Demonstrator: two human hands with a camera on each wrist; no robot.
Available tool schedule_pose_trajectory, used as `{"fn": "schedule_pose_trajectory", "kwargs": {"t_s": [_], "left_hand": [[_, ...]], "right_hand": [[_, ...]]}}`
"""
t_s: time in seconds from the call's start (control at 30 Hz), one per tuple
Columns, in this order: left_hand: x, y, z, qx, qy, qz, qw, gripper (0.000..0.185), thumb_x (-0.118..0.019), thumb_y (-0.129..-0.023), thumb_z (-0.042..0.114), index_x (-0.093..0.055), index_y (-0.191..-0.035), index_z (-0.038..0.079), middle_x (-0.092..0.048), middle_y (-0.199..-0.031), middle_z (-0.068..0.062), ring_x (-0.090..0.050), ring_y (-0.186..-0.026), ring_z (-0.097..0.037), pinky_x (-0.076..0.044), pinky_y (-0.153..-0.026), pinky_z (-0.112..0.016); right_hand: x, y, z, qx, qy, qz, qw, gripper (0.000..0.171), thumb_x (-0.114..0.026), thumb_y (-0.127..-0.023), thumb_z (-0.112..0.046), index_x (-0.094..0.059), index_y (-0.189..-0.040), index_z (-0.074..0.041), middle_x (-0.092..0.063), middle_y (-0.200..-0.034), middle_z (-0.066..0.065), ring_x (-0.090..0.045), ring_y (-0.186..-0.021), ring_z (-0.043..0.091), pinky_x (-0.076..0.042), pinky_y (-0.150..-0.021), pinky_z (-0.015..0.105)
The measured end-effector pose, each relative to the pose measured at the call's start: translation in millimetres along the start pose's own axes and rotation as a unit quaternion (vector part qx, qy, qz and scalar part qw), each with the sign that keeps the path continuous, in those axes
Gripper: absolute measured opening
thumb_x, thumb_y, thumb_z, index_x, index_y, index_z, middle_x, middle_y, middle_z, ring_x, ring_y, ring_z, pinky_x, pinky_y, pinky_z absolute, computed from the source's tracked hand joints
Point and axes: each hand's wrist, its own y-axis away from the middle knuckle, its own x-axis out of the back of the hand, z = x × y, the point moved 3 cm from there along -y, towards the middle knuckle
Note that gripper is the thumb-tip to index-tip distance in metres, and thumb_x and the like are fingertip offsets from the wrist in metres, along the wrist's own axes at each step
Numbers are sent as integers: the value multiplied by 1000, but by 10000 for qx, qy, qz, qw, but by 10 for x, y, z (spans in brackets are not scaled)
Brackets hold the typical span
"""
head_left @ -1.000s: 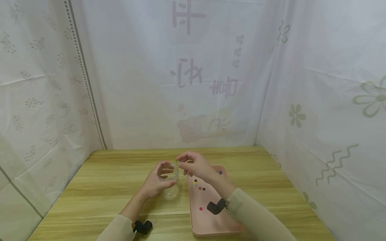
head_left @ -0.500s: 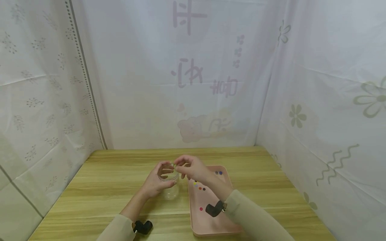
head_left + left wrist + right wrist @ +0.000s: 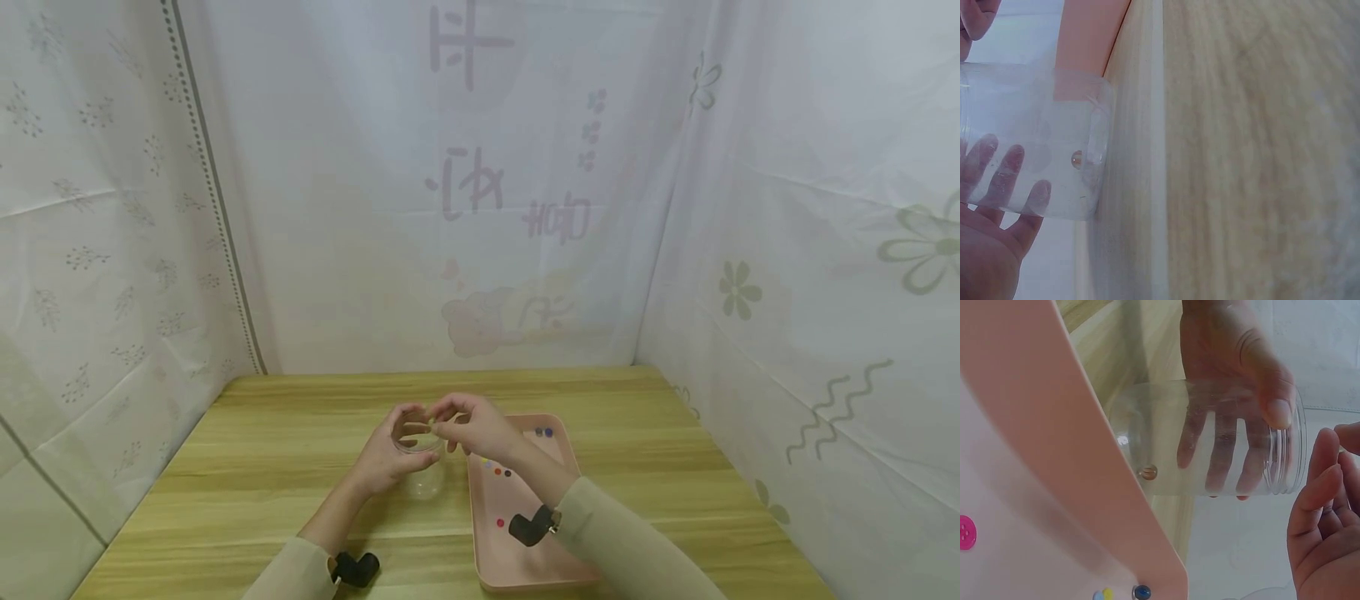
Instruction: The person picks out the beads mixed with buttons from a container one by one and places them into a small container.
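Note:
My left hand (image 3: 390, 454) grips a clear jar (image 3: 1147, 425), its thumb by the threaded mouth and the other fingers round the far side. The jar stands upright on the table, and a small brownish marble-like ball (image 3: 1149, 472) lies at its bottom. Right at the jar's mouth, my right hand (image 3: 474, 429) pinches a tiny yellow-green piece (image 3: 432, 422) between thumb and fingertips. Most of that piece is hidden by the fingers, so I cannot tell its kind. In the right wrist view, the right fingertips (image 3: 1325, 447) are just beyond the rim.
A pink tray (image 3: 487, 567) lies right of the jar, under my right forearm. In it are a magenta button (image 3: 966, 532), a dark blue round piece (image 3: 1142, 592) and several other small coloured pieces. White patterned curtains (image 3: 360, 250) surround the wooden table (image 3: 300, 400).
My right hand has moved left and slightly down, bringing the pinched piece from beside the jar's rim to its mouth. The left hand and jar have stayed in place.

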Motion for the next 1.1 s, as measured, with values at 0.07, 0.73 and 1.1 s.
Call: {"fn": "schedule_pose_trajectory", "kwargs": {"t_s": [0.07, 0.73, 1.1], "left_hand": [[-4, 3, 0, 13, -13, 1, 10000, 76, -88, -94, 21, -44, -156, 11, -62, -154, -16, -58, -143, -38, -46, -120, -65], [-4, 8, 37, -45, 2, -37, 10000, 77, -88, -94, 17, -42, -156, 7, -57, -155, -27, -56, -143, -42, -46, -119, -65], [3, -5, 17, -46, 12, -27, 10000, 82, -89, -93, 17, -40, -158, 5, -60, -153, -21, -56, -144, -42, -45, -120, -66]], "right_hand": [[-3, 4, 4, 46, 24, -21, 10000, 30, -70, -107, -24, -73, -132, -7, -71, -113, 7, -70, -76, 21, -49, -58, 26], [249, 36, 69, -125, -96, 348, 9993, 28, -71, -108, -27, -73, -132, -14, -70, -119, 8, -69, -77, 22, -50, -61, 27], [513, 73, 230, -213, 0, 620, 9978, 28, -70, -109, -23, -72, -135, -13, -70, -123, 10, -69, -81, 36, -51, -61, 29]]}}
